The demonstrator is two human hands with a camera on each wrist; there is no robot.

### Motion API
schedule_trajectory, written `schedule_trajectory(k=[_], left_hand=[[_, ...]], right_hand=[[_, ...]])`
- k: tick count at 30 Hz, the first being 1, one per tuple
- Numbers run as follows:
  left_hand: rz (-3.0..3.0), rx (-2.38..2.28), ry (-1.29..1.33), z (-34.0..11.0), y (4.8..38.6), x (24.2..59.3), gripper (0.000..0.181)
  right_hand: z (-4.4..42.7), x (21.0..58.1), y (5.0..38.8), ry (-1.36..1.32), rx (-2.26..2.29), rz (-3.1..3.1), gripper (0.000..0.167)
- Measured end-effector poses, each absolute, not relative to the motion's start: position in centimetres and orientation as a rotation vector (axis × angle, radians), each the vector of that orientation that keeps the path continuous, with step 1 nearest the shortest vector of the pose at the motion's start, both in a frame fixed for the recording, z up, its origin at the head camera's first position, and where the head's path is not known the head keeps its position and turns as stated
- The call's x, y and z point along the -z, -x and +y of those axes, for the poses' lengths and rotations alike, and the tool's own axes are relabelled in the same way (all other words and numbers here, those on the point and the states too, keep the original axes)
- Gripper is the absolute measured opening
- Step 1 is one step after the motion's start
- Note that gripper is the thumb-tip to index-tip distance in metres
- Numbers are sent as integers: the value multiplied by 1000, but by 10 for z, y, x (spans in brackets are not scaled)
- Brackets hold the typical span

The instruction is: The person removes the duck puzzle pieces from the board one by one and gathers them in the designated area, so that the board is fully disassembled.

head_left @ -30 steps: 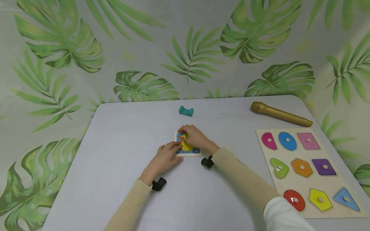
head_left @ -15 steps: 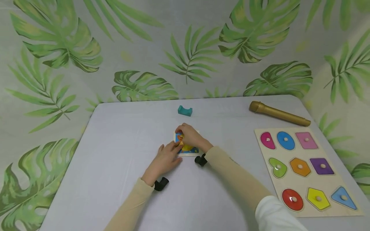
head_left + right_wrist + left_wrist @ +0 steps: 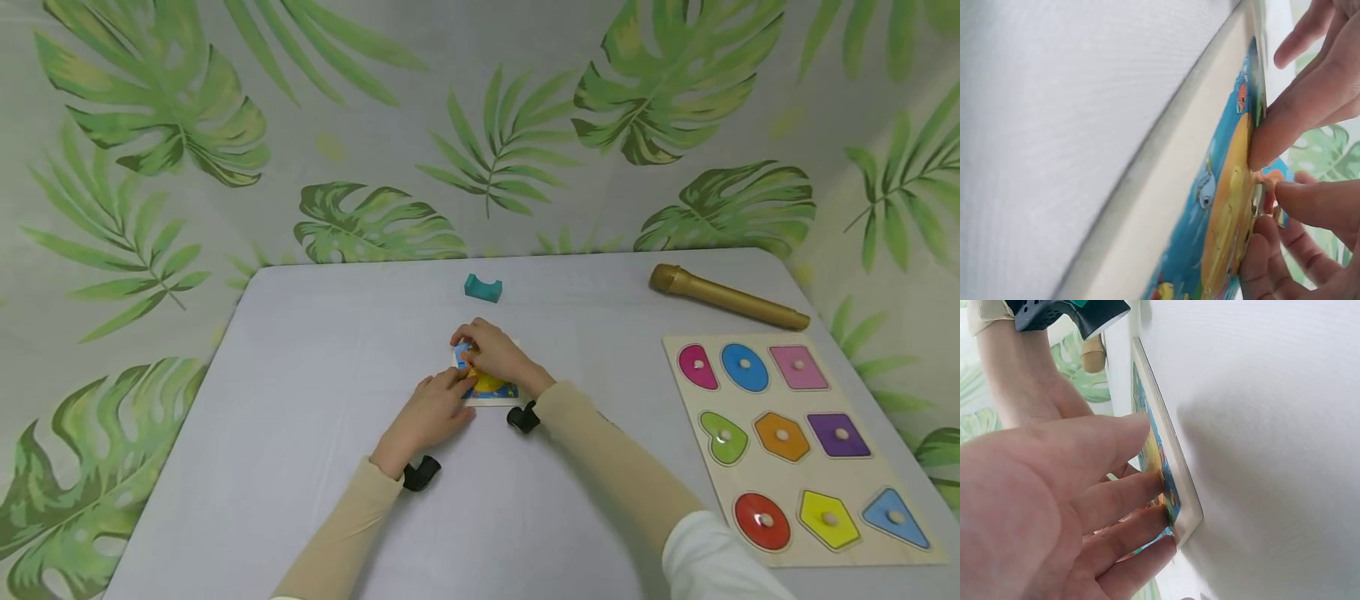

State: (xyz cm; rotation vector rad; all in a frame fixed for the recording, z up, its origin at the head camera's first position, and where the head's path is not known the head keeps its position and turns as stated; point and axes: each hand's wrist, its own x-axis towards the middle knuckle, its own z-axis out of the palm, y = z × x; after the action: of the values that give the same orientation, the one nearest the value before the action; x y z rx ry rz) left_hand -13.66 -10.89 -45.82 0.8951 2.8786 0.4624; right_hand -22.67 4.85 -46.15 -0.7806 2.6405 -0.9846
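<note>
A small picture puzzle, with a yellow figure on blue in a pale wooden frame (image 3: 491, 402), lies at mid-table. The right hand (image 3: 501, 354) is over its upper part; in the right wrist view, its thumb and fingers (image 3: 1310, 209) pinch a small blue-and-orange piece (image 3: 1282, 167), tilted up from the picture. The left hand (image 3: 433, 408) reaches in from the lower left. Its nearly straight fingers (image 3: 1125, 494) touch the puzzle's face near the frame edge (image 3: 1175, 456) in the left wrist view. The hands partly hide the picture.
A teal block with a curved notch (image 3: 483, 288) lies behind the puzzle. At the back right is a gold microphone (image 3: 731, 297), above a wooden board (image 3: 731, 392) of several coloured knobbed shapes. A leaf-patterned cloth (image 3: 525, 100) hangs behind the table.
The right hand has shifted slightly left over the puzzle, and the piece at its fingers now shows more blue at the upper left. The left hand has stayed nearly in place.
</note>
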Motion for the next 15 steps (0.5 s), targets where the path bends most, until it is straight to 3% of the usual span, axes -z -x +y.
schedule_trajectory(k=[8,15], left_hand=[[2884,-538,-941,-110,139,460,46],[2870,-533,-869,-109,139,462,48]], right_hand=[[53,468,232,632,1215,2584,18],[88,461,244,391,1411,2425,18]])
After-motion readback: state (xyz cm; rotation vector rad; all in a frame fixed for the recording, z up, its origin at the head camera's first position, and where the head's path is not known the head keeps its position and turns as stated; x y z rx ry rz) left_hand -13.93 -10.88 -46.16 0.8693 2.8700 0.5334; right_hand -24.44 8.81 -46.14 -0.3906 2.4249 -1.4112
